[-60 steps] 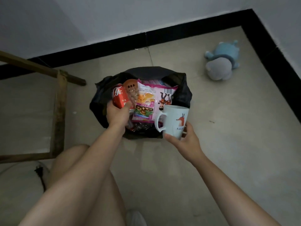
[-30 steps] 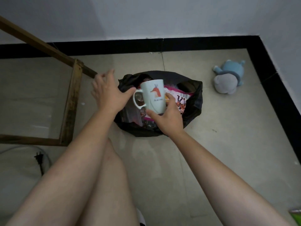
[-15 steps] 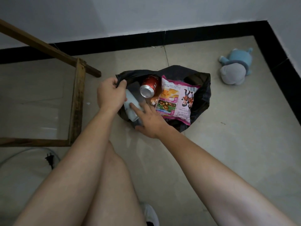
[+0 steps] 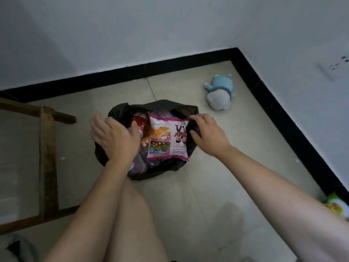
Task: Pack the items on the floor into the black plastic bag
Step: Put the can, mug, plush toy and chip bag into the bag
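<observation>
The black plastic bag (image 4: 162,105) stands open on the floor tiles. Inside lie a pink snack packet (image 4: 168,142) and a red can (image 4: 138,121); the mug is hidden from view. My left hand (image 4: 113,137) rests over the bag's left rim, thumb against the can, fingers spread. My right hand (image 4: 207,133) pinches the bag's right rim beside the packet's top corner. A blue and grey plush toy (image 4: 220,93) lies on the floor to the right of the bag. A green snack packet (image 4: 338,206) shows at the right edge.
A wooden frame (image 4: 47,159) stands to the left of the bag. White walls with a black skirting (image 4: 283,118) meet in a corner behind the plush toy. My bare knees (image 4: 120,224) fill the lower middle. A wall socket (image 4: 334,68) is at the right.
The white mug has gone down into the bag and out of sight. My right hand let go of it and moved to the bag's right rim. My left hand shifted over the left rim.
</observation>
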Action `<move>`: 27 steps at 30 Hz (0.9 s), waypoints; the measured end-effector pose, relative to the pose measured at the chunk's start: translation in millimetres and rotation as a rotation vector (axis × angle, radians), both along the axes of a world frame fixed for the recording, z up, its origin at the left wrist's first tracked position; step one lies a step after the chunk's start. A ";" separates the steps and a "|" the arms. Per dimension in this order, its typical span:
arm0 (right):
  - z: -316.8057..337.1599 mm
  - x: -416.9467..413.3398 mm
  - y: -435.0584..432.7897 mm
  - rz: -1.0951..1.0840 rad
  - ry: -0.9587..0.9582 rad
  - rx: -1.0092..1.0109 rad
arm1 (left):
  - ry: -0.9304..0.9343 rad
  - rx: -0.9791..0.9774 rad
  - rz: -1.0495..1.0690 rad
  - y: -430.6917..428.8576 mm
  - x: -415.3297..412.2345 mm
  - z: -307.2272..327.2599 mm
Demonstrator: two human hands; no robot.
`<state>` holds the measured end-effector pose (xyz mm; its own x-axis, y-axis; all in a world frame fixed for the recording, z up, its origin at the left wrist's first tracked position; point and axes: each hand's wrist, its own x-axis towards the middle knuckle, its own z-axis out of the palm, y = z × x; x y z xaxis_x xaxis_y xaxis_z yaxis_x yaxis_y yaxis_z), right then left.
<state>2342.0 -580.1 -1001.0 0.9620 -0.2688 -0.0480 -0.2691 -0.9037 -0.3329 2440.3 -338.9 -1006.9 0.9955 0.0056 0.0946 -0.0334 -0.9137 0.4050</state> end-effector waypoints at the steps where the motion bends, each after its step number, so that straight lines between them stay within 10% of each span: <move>1: 5.7 -3.3 -14.5 -0.050 0.014 -0.015 | -0.008 0.024 -0.015 -4.2 3.0 1.9; 7: 12.4 -35.1 -69.2 -0.362 0.153 0.032 | -0.097 0.302 -0.356 -41.2 17.4 10.5; 17: -34.5 -112.3 -126.1 -0.613 0.340 0.121 | -0.100 -0.015 -0.933 -221.9 6.0 -2.5; 27: -189.5 -163.4 -146.6 -0.512 0.651 0.100 | -0.017 0.305 -1.136 -335.2 0.4 -117.3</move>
<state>2178.6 -726.6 -1190.5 0.4937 -0.6302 -0.5992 -0.8049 -0.5921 -0.0405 2440.7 -674.1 -1124.2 0.4125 -0.9097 -0.0476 -0.8947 -0.4144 0.1665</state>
